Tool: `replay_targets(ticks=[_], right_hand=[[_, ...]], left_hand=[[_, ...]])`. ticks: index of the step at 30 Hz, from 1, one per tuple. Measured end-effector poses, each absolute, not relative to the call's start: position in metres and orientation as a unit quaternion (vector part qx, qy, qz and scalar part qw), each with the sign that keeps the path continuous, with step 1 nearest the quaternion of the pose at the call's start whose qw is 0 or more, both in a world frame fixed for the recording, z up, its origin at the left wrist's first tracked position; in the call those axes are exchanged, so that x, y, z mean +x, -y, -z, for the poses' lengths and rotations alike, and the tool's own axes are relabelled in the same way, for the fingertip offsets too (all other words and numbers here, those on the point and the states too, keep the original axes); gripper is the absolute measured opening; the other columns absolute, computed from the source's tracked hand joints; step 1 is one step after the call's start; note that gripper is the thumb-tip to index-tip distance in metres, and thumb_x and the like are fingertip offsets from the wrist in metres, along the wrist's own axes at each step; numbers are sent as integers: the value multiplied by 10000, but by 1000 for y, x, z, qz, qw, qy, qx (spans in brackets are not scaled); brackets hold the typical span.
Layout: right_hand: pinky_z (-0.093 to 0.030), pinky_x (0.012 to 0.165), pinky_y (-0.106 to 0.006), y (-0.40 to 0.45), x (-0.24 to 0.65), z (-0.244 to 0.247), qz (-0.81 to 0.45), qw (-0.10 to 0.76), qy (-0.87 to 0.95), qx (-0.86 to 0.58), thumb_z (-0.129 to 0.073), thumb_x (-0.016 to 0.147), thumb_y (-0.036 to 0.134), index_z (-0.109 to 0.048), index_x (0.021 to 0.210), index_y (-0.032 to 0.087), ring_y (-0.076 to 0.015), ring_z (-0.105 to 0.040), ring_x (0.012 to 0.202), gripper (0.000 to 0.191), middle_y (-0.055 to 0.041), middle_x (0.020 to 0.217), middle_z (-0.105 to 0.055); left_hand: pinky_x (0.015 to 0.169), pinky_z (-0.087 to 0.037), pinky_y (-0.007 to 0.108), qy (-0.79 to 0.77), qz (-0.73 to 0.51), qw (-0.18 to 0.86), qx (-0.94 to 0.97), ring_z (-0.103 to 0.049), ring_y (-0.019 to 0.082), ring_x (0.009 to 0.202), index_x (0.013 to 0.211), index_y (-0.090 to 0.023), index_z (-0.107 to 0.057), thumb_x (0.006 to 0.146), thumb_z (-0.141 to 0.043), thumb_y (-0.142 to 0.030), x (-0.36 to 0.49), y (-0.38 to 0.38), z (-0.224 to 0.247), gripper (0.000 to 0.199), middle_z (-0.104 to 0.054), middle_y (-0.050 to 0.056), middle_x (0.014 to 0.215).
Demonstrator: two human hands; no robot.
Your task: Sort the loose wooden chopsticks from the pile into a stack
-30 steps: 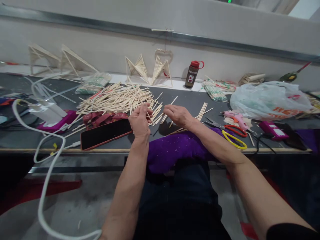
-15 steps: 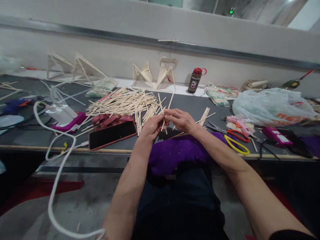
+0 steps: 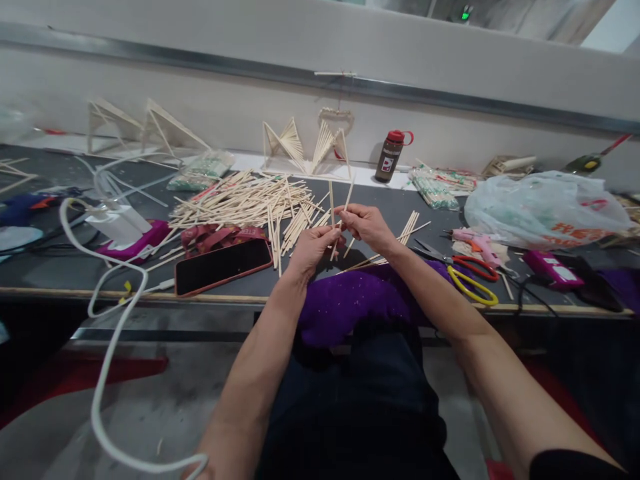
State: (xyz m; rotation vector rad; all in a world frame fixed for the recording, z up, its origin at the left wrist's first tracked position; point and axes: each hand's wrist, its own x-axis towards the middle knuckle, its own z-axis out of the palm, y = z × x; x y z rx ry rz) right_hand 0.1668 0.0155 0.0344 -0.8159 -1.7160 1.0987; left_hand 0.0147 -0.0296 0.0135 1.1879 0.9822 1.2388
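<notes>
Between thumb and fingers, my left hand (image 3: 316,248) pinches a thin wooden stick (image 3: 331,200) that points nearly straight up. Close beside it, my right hand (image 3: 366,225) is closed on a second wooden stick (image 3: 349,194), which leans to the right. The two sticks stand near each other, and their lower ends are partly hidden by my fingers. Behind my left hand lies a large loose pile of wooden sticks (image 3: 250,200). A smaller bunch of sticks (image 3: 409,228) lies to the right of my right hand. Purple cloth (image 3: 350,303) is under my wrists at the table edge.
A phone (image 3: 223,268) and white cable (image 3: 107,373) lie left. Scissors (image 3: 473,285), a pink glue gun (image 3: 477,247) and a plastic bag (image 3: 545,208) are right. Stick models (image 3: 285,148) and a bottle (image 3: 389,159) stand along the wall.
The two sticks, crossed before, now stand more upright and side by side. My right hand has risen slightly and turned; my left hand stays almost in place. The view has shifted slightly.
</notes>
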Motion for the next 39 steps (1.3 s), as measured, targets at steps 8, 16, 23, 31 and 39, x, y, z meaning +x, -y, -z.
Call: replay_targets(ticks=[8, 16, 23, 31, 39], right_hand=[[-389, 480, -187, -16, 169, -46, -357, 432, 777, -286, -617, 850, 373, -705, 915, 184, -41, -470, 574, 219, -4, 838, -556], [-464, 512, -188, -18, 172, -45, -379, 393, 784, -295, -629, 843, 407, -698, 875, 161, -48, -524, 570, 257, 3, 762, -569], [-488, 534, -190, -17, 179, -42, -373, 367, 796, -302, -640, 812, 500, -706, 878, 161, -63, -558, 605, 352, 6, 725, -569], [-463, 503, -190, -16, 176, -32, -349, 413, 774, -329, -630, 811, 523, -691, 812, 182, -62, -532, 588, 346, 1, 740, -589], [-499, 591, -217, -15, 176, -35, -352, 392, 777, -346, -604, 842, 495, -687, 839, 186, -64, -543, 596, 320, 8, 714, -571]], left_hand=[[614, -414, 260, -458, -478, 438, 608, -563, 134, 637, 720, -145, -750, 754, -649, -463, 11, 24, -8, 336, -699, 59, 707], [499, -310, 247, -468, -464, 437, 612, -417, 86, 496, 707, -146, -735, 672, -586, -263, 11, 25, -8, 192, -545, -17, 553], [503, -294, 254, -470, -460, 426, 622, -395, 86, 500, 725, -138, -748, 662, -593, -267, 11, 26, -8, 211, -485, -29, 516], [516, -279, 271, -499, -442, 374, 645, -398, 100, 516, 650, -150, -732, 649, -587, -234, 13, 26, -8, 168, -488, -18, 483], [518, -272, 293, -501, -467, 325, 652, -397, 125, 508, 504, -192, -661, 619, -566, -198, 15, 21, -6, 149, -449, -14, 432]])
